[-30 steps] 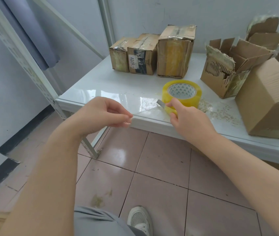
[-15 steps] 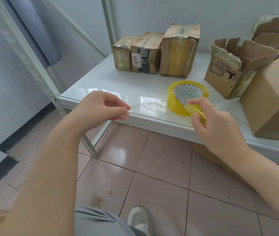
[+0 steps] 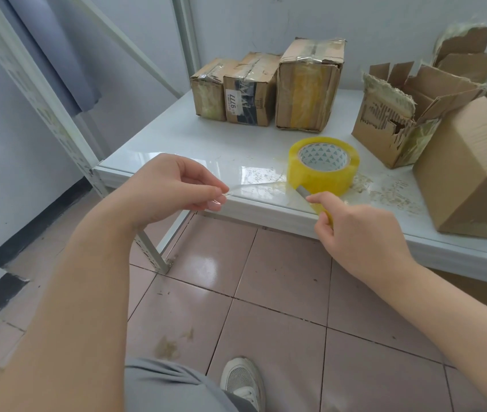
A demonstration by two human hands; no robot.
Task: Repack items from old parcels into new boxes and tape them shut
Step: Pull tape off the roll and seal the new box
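A yellow tape roll (image 3: 322, 167) lies flat near the front edge of the white table (image 3: 183, 129). A clear strip of tape (image 3: 261, 188) stretches from the roll to my left hand (image 3: 174, 187), which pinches its free end. My right hand (image 3: 358, 230) grips a yellow utility knife (image 3: 315, 205), whose blade touches the strip next to the roll. A plain new box (image 3: 474, 173) stands at the right. A torn-open old parcel (image 3: 400, 120) sits behind it.
Three taped old parcels (image 3: 266, 90) stand in a row at the back of the table against the wall. A white metal shelf post (image 3: 67, 138) rises at the left. Tape scraps speckle the table by the roll. My shoe (image 3: 242, 382) is on the tiled floor.
My right hand came back from the right with the knife and set its blade against the tape strip by the roll. My left hand stayed in place, pinching the strip's end.
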